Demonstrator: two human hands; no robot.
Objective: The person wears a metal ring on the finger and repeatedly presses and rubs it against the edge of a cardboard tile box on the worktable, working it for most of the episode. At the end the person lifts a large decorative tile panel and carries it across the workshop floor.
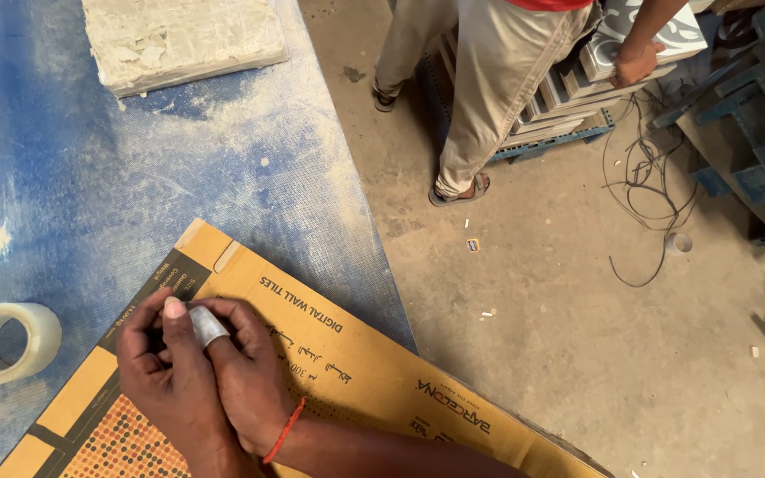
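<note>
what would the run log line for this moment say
hands: left and right together on cardboard box, tape on one finger | tape roll left | table dusty

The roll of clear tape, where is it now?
In the head view, the roll of clear tape lies at the left edge on the blue table, left of the cardboard box.

Left hand (166, 372) lies over right hand (245, 372), fingers curled together, right wrist wearing a red thread.
</note>
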